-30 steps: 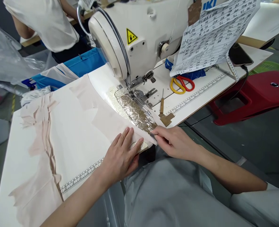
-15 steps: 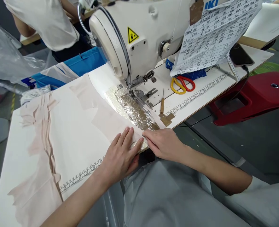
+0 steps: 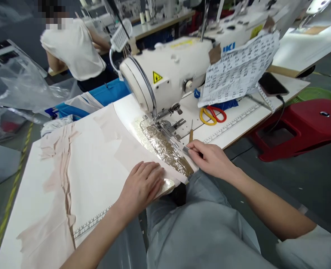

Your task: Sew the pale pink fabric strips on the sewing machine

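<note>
My left hand lies flat with fingers together on pale pink fabric at the near edge of the white sewing table. My right hand is closed in a pinch on a small grey metal piece, probably tweezers, beside the foil-covered strip that leads to the presser foot of the white sewing machine. The fabric runs under the machine's head. A gathered pink seam lies further left.
Yellow-and-red scissors, a seam tool, a printed sheet and a phone sit at the table's right. A red stool stands right of the table. Another person in a white shirt works behind; clear plastic bags lie left.
The camera tilted up, showing more of the room. My right hand moved from the fabric's near edge up and right and now pinches a small metal piece. My left hand stayed flat on the fabric.
</note>
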Demonstrator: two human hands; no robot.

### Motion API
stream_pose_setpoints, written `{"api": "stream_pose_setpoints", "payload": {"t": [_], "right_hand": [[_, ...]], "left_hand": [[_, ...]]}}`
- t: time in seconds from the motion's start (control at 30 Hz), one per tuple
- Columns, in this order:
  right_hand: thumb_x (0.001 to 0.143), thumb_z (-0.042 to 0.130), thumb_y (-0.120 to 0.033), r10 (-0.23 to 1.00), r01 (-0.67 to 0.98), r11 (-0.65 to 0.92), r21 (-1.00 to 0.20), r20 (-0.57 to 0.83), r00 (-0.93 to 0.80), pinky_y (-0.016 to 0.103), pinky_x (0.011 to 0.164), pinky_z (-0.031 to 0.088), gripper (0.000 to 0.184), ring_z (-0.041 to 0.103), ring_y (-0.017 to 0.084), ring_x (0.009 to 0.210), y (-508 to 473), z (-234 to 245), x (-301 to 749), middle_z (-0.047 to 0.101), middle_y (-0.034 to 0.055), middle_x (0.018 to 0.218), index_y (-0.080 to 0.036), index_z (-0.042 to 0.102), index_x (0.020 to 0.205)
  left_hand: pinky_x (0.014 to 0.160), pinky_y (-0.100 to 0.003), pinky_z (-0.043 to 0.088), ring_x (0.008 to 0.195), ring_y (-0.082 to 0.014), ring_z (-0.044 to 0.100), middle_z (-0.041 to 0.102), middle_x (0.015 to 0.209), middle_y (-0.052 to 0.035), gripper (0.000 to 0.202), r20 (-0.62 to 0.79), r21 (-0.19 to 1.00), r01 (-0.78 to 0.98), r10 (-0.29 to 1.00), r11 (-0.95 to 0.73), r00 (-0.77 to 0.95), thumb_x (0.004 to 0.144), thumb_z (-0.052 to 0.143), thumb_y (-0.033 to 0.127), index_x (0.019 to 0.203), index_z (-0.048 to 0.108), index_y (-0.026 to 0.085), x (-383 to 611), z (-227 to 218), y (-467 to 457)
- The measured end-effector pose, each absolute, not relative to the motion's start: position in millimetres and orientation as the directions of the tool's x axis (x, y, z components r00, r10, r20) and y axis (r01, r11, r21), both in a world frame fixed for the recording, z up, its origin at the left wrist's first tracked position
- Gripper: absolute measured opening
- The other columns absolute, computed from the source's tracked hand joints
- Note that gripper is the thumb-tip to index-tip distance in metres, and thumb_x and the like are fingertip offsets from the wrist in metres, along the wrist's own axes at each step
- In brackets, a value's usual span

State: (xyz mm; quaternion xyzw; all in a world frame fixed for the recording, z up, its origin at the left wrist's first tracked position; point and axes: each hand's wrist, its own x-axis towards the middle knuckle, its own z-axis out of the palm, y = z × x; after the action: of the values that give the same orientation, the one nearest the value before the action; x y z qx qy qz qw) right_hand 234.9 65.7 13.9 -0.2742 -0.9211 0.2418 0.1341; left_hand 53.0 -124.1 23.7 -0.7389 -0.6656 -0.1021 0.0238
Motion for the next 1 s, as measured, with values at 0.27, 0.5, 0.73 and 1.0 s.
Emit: {"api": "stream_pose_setpoints", "payload": {"t": [0.27, 0.5, 0.73, 1.0], "right_hand": [[0.094, 0.040, -0.019, 0.733, 0.654, 0.679, -0.334, 0.253, -0.631, 0.030, 0.052, 0.027, 0.031, 0.063, 0.029, 0.070, 142, 31, 195, 0.070, 0.0167, 0.080, -0.007, 0.058, 0.116], [0.096, 0.048, -0.027, 0.367, 0.257, 0.882, -0.394, 0.233, -0.901, 0.024, 0.053, 0.037, 0.020, 0.063, 0.016, 0.067, 58, 15, 202, 0.068, 0.0024, 0.082, -0.021, 0.064, 0.084], [0.091, 0.051, -0.020, 0.269, 0.151, 0.922, -0.357, 0.306, -0.913, 0.029, 0.059, 0.040, 0.010, 0.060, 0.019, 0.068, 18, -6, 203, 0.062, 0.0051, 0.081, -0.019, 0.054, 0.082], [0.091, 0.049, -0.031, 0.340, 0.019, 0.406, -0.914, 0.132, -0.931, 0.027, 0.057, 0.045, 0.009, 0.058, 0.016, 0.062, 1, 4, 211, 0.059, -0.0023, 0.069, -0.023, 0.050, 0.089]], "left_hand": [[0.062, -0.032, 0.049, 0.087, -0.0230, 0.062, 0.064, 0.098, -0.0086, 0.029, 0.314, 0.034, 0.925, 0.875, 0.379, -0.369, 0.097, 0.044, 0.039, 0.109, 0.056, 0.016, 50, 12, -127], [0.062, -0.035, 0.045, 0.082, -0.0256, 0.057, 0.061, 0.083, -0.0080, 0.036, 0.349, -0.011, 0.732, 0.689, 0.681, -0.635, 0.091, 0.051, 0.053, 0.085, 0.058, 0.018, 50, 5, -158], [0.062, -0.031, 0.037, 0.069, -0.0196, 0.050, 0.052, 0.069, -0.0023, 0.030, 0.324, 0.395, 0.710, 0.635, 0.583, -0.701, 0.095, 0.043, 0.036, 0.070, 0.048, 0.021, 89, -8, -142], [0.057, -0.022, 0.042, 0.063, -0.0121, 0.050, 0.053, 0.071, 0.0037, 0.034, -0.064, 0.989, -0.102, 0.311, -0.108, -0.948, 0.084, 0.060, 0.054, 0.084, 0.053, 0.021, 108, -4, -147]]}}
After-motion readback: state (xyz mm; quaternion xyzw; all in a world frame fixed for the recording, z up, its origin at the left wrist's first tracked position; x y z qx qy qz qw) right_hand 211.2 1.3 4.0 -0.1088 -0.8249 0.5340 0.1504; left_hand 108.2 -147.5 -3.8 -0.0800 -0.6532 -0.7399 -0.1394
